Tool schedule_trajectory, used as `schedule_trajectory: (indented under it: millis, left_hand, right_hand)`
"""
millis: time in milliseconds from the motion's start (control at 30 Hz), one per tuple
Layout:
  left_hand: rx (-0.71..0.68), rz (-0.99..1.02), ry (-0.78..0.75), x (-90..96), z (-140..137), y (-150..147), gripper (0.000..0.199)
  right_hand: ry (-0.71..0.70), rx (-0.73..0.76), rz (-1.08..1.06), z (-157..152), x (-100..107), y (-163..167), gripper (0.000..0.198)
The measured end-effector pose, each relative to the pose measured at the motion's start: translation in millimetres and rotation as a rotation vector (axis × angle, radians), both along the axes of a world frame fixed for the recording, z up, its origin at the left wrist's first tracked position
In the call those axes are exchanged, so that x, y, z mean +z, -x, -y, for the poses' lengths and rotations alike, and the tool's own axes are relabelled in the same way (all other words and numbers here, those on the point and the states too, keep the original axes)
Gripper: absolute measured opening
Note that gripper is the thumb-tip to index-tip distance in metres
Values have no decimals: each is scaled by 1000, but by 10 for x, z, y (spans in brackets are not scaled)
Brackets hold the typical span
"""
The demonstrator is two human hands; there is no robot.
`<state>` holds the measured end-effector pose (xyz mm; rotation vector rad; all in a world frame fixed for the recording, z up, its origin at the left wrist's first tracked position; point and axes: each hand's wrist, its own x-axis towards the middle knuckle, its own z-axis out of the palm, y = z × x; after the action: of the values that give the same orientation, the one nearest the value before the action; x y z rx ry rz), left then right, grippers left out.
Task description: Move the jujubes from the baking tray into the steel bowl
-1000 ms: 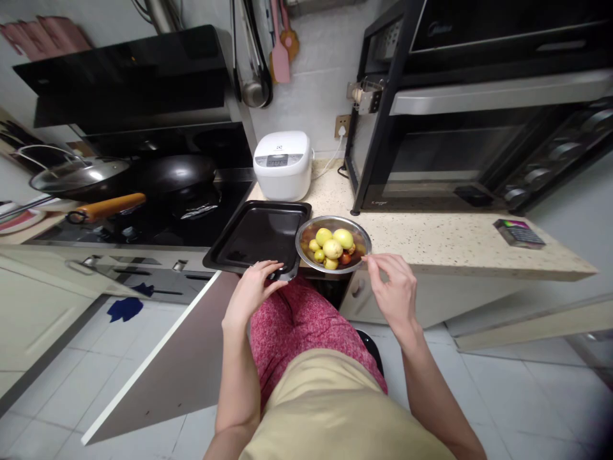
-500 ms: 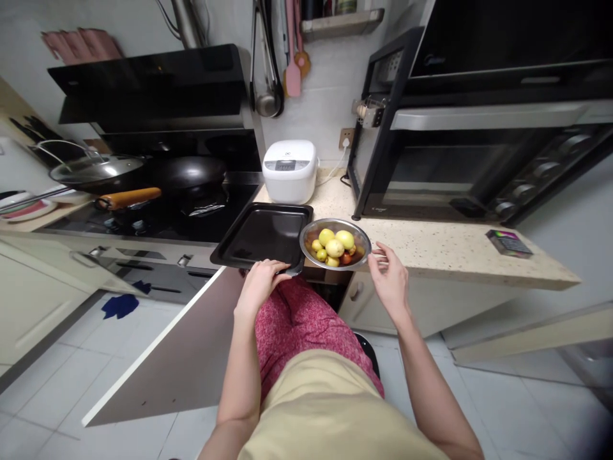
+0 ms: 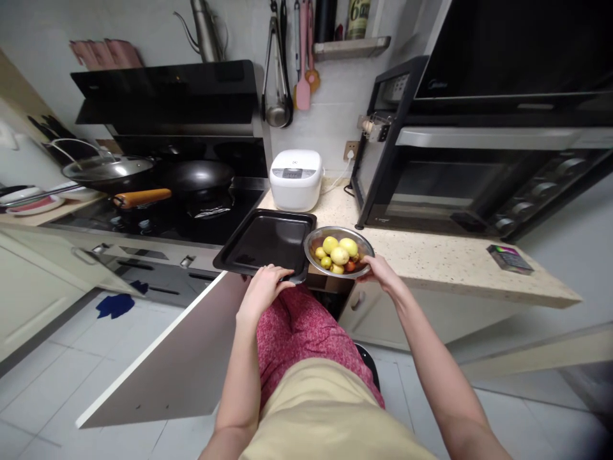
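Note:
A metal bowl (image 3: 312, 263) of yellow-green fruit (image 3: 340, 255) and a small red one sits at the counter's front edge. My right hand (image 3: 378, 268) grips its right rim, thumb over the edge and fingers underneath. To the left, a black baking tray (image 3: 268, 239) lies partly over the counter edge, touching or nearly touching the bowl. My left hand (image 3: 265, 284) is closed on the tray's front rim, with its fingertips partly hidden.
A white rice cooker (image 3: 297, 182) stands behind the tray. On the left is a stove with a wok (image 3: 201, 176); on the right, an oven (image 3: 440, 185). A cabinet door (image 3: 163, 358) hangs open below the tray. A small box (image 3: 510, 259) lies on the right of the counter (image 3: 445, 252).
My right hand has moved left and closed on the bowl's rim; before, its fingers were just at the edge. My left hand stays on the tray. The view has tilted slightly upward.

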<state>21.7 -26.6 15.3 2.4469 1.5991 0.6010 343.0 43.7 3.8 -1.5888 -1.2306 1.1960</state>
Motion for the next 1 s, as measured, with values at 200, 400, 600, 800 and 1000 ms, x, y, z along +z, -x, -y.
schedule_trajectory:
  millis: [200,400,600,800,1000]
  left_hand:
    - [-15,74,41,10,-2,90,54]
    - [-35,62,84,-31,-40,158,65]
    - [72,92,3,-21,-12,171,77]
    - [152,113,-74,-103,-62,241,96]
    - [154,107,-79,-156,-109,248,95]
  right_hand:
    - [-21,-44,16,-163,230,61,11]
    - [-81,13,111,-497,620,291,16]
    - [-67,152,249,-772,803,627,28]
    - [-84,282,430,-874,904,877,31]
    - [-126,361,616,-914,1026,1073,33]
